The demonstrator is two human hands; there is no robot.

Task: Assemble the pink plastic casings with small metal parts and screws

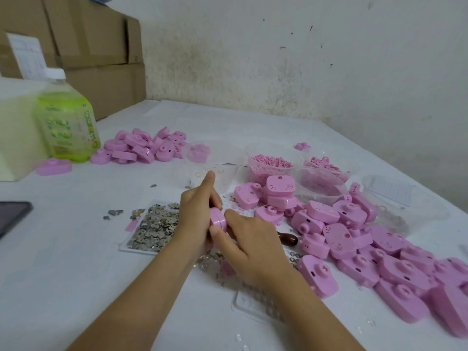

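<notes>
Both hands clamped on one pink plastic casing (218, 220), held on edge above the white table (76, 249) near its middle. Left hand (196, 214) wraps the casing from the far side, fingers curled over its top, index finger (209, 179) sticking out straight, pointing away. Right hand (249, 245) presses in from the near side, thumb (222, 238) flat against the casing's lower edge. Casing's seam line faces the camera; whether the two halves are fully closed cannot be told.

Just left of the hands: flat clear tray (141, 247) heaped with small grey metal parts (154, 229); a few loose ones lie on the table beyond its left edge. Under the wrists: more scattered small metal bits and a second clear tray (253, 307), contents blurred.

Right of the hands: large spread of pink plastic casings (379, 254), running from mid-table to the near right edge. A dark brown rounded handle (287, 238) pokes out between the right hand and this pile; the rest of it is hidden.

Behind that pile: clear plastic tubs, one holding tiny pink pieces (271, 164), others beside it with pink parts.

Far left: smaller heap of pink casings (144, 146), next to a green-labelled plastic bottle with white cap (66, 117). Brown cardboard boxes (96, 46) stacked behind. Dark phone-like slab (12, 216) at the left edge.
</notes>
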